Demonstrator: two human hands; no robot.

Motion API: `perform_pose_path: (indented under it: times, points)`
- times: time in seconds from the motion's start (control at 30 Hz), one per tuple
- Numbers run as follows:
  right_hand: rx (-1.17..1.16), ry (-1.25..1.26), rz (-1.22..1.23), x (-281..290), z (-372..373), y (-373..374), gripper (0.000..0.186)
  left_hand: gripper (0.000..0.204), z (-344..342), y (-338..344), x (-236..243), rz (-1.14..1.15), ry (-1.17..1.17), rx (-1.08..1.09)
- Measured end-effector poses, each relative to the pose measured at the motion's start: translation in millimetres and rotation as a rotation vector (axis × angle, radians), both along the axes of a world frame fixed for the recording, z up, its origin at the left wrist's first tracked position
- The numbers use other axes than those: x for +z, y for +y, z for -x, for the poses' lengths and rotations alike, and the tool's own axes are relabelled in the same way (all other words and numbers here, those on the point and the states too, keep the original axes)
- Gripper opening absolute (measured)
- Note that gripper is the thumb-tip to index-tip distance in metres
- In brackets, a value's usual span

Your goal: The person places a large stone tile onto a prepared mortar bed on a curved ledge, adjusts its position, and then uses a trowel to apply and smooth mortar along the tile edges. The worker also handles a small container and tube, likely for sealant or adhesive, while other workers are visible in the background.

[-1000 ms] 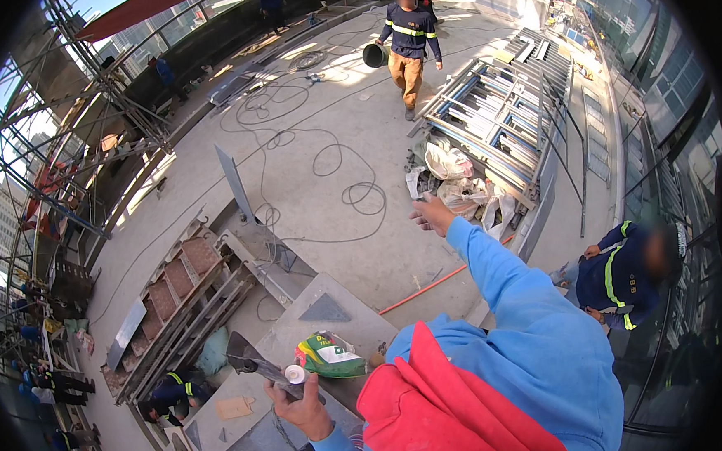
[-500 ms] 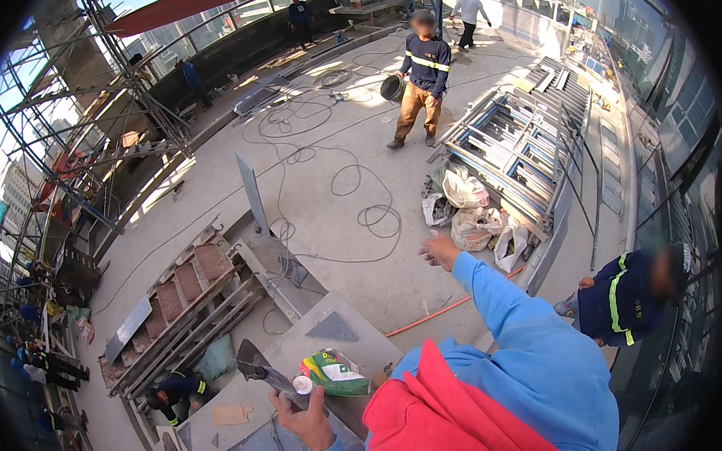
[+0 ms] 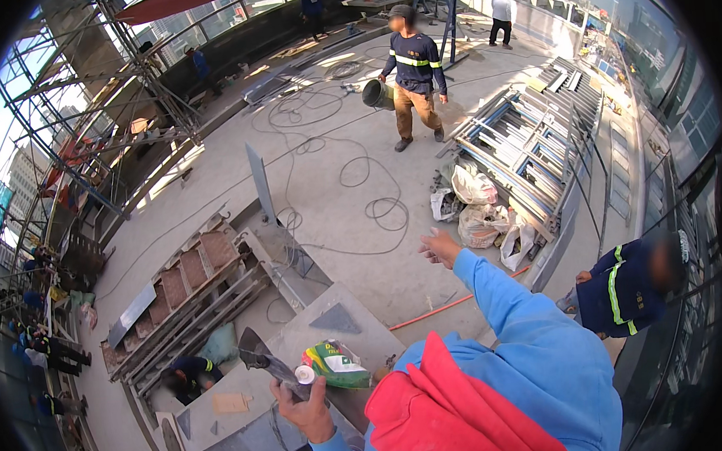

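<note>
My left hand, low in the view, is closed around a dark grey tool with a flat, flared end and a round white end; its exact kind is unclear. Just right of it a green, yellow and white bag lies on a grey slab surface. My right arm, in a light blue sleeve, reaches forward over the floor. At its end my right hand is empty, fingers stretched out and apart. A dark triangular piece rests on the slab beyond the bag.
A person with a bucket stands ahead; another person is close at right. White sacks lie beside stacked scaffold frames. Cable loops over the floor. Steel frames and a crouching person are at left.
The person with the bucket has turned and stepped left. The view has shifted slightly; my left hand still grips the tool, and my right hand stays outstretched.
</note>
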State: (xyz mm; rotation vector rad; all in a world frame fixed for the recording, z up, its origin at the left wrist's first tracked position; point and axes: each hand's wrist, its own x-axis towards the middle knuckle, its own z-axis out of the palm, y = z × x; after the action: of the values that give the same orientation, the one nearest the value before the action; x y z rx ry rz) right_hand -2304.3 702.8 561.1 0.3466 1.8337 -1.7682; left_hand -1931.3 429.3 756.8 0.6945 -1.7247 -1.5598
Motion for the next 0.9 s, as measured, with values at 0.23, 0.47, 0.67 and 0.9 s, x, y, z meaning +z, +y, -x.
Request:
perform_pose_path:
  times: [0.23, 0.47, 0.67, 0.9]
  points:
    - [-0.006, -0.001, 0.006, -3.1, 1.5, -1.4, 0.094, 0.041, 0.4, -1.5, -4.2, -0.006, -0.026, 0.003]
    - [0.027, -0.043, 0.012, -5.6, 0.2, -0.9, 0.091, 0.041, 0.5, -3.1, -8.7, -0.005, -0.016, 0.000]
    - [0.024, -0.048, -0.007, -13.8, -1.9, -2.4, 0.090, 0.041, 0.0, -4.4, -10.8, -0.004, -0.010, 0.015]
    - [0.034, -0.029, 0.015, -19.8, 2.9, -4.8, 0.091, 0.041, 1.0, -2.6, -9.1, -0.015, -0.002, 0.023]
